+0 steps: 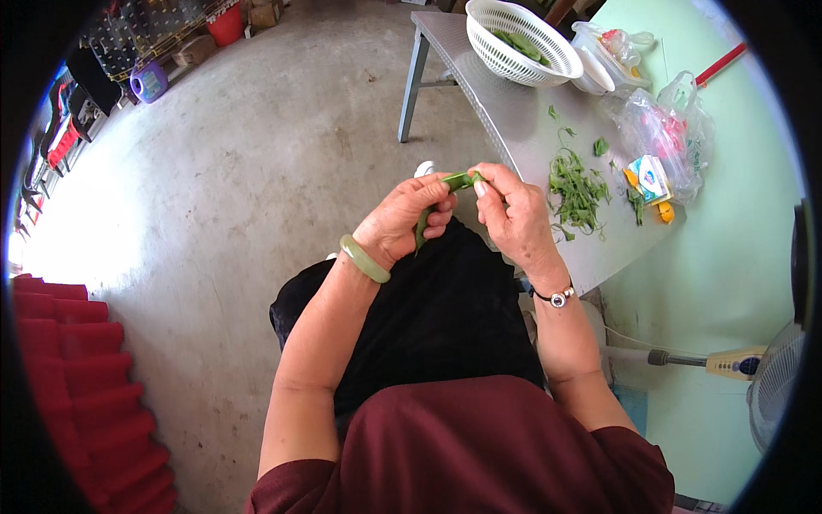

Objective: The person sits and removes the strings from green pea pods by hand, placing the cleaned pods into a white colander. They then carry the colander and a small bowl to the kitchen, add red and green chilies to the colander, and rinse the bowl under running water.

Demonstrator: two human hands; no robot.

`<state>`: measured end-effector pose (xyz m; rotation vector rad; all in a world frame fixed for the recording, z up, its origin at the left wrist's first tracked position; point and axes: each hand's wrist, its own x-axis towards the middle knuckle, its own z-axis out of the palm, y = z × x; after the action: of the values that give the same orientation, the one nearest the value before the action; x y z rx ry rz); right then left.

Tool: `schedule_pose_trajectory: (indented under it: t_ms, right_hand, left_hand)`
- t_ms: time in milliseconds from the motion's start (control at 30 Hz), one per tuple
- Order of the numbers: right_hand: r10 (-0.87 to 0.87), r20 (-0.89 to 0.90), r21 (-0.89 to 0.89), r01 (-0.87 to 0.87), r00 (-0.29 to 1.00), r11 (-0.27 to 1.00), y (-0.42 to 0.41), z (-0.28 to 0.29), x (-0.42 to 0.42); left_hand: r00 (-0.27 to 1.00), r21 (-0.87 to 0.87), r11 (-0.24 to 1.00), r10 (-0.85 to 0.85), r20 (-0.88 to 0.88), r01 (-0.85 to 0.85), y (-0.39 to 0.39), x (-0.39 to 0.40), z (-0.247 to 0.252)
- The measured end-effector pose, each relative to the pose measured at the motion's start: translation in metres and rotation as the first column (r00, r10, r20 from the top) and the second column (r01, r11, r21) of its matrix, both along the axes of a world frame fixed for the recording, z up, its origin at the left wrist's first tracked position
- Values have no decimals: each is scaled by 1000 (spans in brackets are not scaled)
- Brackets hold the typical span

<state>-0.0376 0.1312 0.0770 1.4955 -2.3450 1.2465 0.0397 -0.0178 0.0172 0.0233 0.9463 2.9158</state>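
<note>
A long green bean pod [456, 182] is stretched between my two hands above my lap. My left hand [414, 209] grips it between thumb and fingers, and its pointed tail hangs below the palm. At the other end, my right hand [512, 209] pinches the tip with thumb and forefinger. Right of my hands, a loose pile of green trimmings [575, 189] lies on the metal-topped table [514, 122]. A white plastic colander [523, 48] holding flat green pods [523, 46] stands at the table's far end.
Beside the colander sit a white bowl [594, 74] and a clear plastic container [620, 58]. Plastic bags [668, 135], a tissue pack [652, 180] and orange peel [666, 212] lie along the wall side. A standing fan [777, 385] is at right, a red pleated cloth [96, 398] at left.
</note>
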Motion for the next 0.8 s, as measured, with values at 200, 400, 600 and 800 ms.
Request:
schedule_pose_trajectory:
  t_ms: [200,400,600,800]
  right_hand:
    - [69,58,85,-74,996,994,11,4,17]
    - [252,-107,128,-238,962,963,9,9,20]
    - [363,203,42,-379,909,925,4,2,13]
    - [272,477,9,-314,836,950,0,-11,12]
  left_hand:
    - [999,191,980,51,-5,-49,2,-1,-5]
    - [999,40,998,43,-22,-42,0,-3,-7]
    - [998,-49,998,43,47,-41,8,-4,-13]
    - [999,-89,995,51,21,-49,6,-8,-21]
